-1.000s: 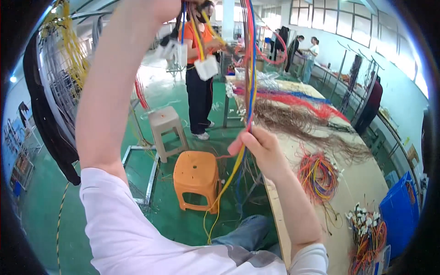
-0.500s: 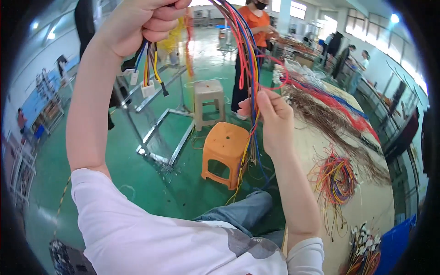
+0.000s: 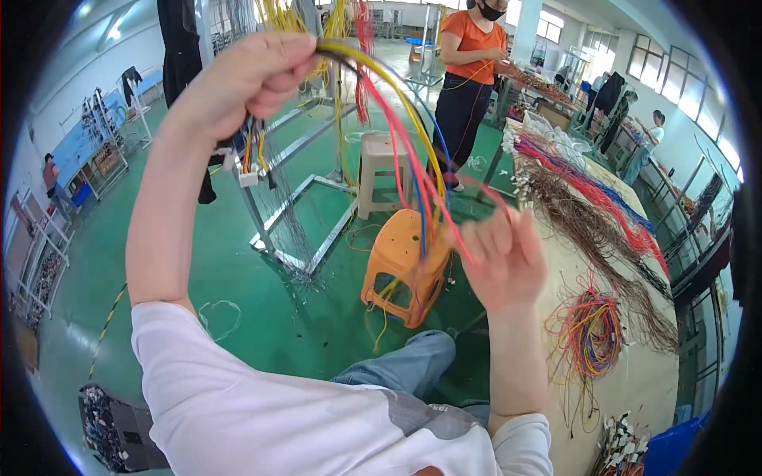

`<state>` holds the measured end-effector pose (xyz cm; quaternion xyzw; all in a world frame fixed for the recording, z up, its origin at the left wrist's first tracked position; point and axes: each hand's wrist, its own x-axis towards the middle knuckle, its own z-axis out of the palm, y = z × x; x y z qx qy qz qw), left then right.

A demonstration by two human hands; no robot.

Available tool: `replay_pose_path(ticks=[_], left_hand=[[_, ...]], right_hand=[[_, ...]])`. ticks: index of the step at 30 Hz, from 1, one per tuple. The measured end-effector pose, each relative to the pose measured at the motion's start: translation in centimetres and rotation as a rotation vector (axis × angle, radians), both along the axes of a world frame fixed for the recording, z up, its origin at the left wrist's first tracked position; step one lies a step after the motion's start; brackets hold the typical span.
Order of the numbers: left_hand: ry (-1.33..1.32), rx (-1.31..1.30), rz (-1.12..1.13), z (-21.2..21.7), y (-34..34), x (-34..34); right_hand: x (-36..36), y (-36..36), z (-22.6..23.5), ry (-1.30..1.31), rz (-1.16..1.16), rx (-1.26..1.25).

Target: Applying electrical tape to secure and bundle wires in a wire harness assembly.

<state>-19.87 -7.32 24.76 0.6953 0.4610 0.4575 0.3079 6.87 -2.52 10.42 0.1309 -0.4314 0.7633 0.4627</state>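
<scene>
A loose bundle of long, thin wires [image 3: 397, 125] in yellow, black, blue and pinkish red hangs in the air, gathered in the left hand [image 3: 258, 75], from which it arches rightward and then drops, its strands spreading apart on the way down. Below that grip its short end dangles nearly straight, orange, yellow and dark strands leading to a small white connector [image 3: 249, 179], with blurred pieces beside it. Some red strands slant down toward the right hand [image 3: 500, 258], where blur hides whether they touch it
</scene>
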Motion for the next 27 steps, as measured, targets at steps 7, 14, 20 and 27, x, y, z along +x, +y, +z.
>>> replay_pose_path(ticks=[7, 14, 20, 27], left_hand=[[-0.066, 0.000, -0.068, -1.6, 2.4, -0.2], [-0.220, -0.053, 0.021, -4.4, 3.9, -4.8], [-0.115, -0.009, 0.014, -3.9, 2.6, -5.0], [-0.051, 0.267, -0.020, -5.6, 0.5, -3.6]], right_hand=[[-1.8, 3.8, -3.0, -0.728, -0.033, -0.107], [-1.2, 6.9, -6.3, -0.482, -0.521, -0.412], [-2.4, 5.3, -1.5, -1.011, -0.317, 0.304], [-10.3, 2.6, 3.8, -0.861, -0.744, 0.880]])
